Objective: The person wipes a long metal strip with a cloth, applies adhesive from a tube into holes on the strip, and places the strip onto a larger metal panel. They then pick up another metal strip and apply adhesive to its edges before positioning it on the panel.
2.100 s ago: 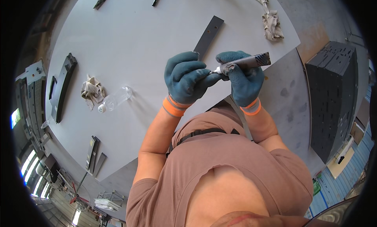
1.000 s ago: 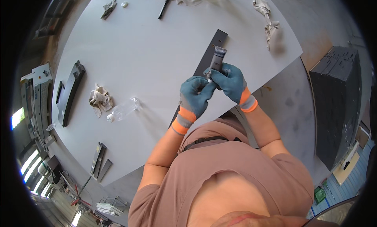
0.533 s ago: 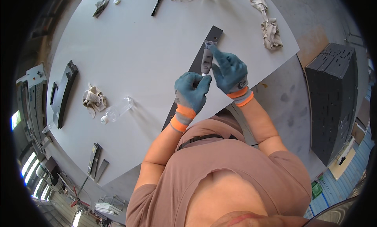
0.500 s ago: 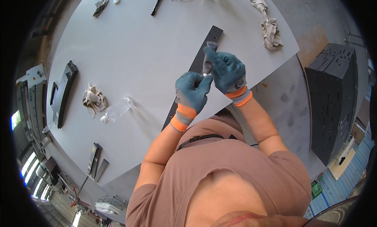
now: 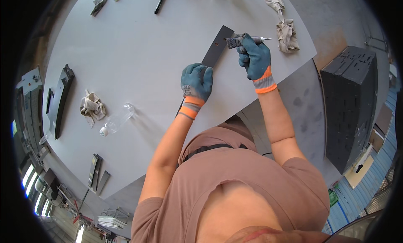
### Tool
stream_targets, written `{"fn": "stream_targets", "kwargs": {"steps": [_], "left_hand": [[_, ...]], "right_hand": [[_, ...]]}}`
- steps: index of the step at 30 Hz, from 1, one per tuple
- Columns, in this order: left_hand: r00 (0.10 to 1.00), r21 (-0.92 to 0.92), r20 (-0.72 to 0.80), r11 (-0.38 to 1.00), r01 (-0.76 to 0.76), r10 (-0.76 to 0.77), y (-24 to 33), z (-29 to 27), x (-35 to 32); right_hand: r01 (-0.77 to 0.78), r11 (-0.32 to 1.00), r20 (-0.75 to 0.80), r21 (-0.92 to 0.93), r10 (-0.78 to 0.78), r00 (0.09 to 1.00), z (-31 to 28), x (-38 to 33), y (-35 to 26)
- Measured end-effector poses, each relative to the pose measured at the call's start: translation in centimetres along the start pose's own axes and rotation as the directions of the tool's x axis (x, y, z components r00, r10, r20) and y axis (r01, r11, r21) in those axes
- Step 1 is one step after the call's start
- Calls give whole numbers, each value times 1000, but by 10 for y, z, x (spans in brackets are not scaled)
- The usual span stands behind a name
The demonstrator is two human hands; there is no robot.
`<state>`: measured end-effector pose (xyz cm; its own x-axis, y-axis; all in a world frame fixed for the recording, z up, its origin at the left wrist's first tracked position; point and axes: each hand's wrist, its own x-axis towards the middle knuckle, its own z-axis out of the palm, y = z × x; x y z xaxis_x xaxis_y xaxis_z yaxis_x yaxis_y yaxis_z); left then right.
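Observation:
My left hand (image 5: 196,81), in a teal-coated glove with an orange cuff, is wrapped over a long flat dark grey bar (image 5: 215,49) that lies slantwise near the table's front edge. The bar's far end shows a small hole; its middle is hidden under that hand. My right hand (image 5: 257,60), gloved alike, is closed around a small squeeze tube (image 5: 234,42) above the table, right of the bar's far end. The tube lies about level, its pale narrow nozzle pointing right and its flat end left.
On the pale table (image 5: 138,54) lie a clear bottle (image 5: 119,121), a crumpled rag (image 5: 92,108), more rags (image 5: 287,35) at the right, a black marker (image 5: 160,2) and dark profiles (image 5: 61,102) at left. A stack of dark panels (image 5: 350,108) stands beyond the right edge.
My left hand has left the tube's nozzle end and come down onto the bar. My right hand has moved right and up, turning the tube from nozzle-down to nozzle-right.

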<state>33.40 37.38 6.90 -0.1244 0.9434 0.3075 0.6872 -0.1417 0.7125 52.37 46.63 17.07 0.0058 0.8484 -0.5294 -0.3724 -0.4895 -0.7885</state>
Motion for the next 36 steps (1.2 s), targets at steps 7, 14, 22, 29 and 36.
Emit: {"fn": "stream_targets", "kwargs": {"steps": [7, 14, 22, 29, 36], "left_hand": [[996, 137, 79, 989, -47, 36, -57, 31, -30], [994, 179, 91, 981, -78, 62, -56, 34, -31], [993, 181, 102, 981, -77, 59, -53, 33, -28], [992, 188, 116, 980, -70, 49, -55, 31, -29], [992, 179, 111, 981, -72, 53, -54, 31, -27]], "right_hand": [[-43, 997, -17, 57, 44, 999, 0, 18, 10], [-9, 1000, -3, -6, 9, 1000, -6, 36, 20], [163, 807, 0, -567, -199, 980, -45, 114, 43], [190, 741, -9, -644, -255, 967, -44, 159, 60], [197, 704, 27, -682, -245, 969, -41, 172, 63]]}}
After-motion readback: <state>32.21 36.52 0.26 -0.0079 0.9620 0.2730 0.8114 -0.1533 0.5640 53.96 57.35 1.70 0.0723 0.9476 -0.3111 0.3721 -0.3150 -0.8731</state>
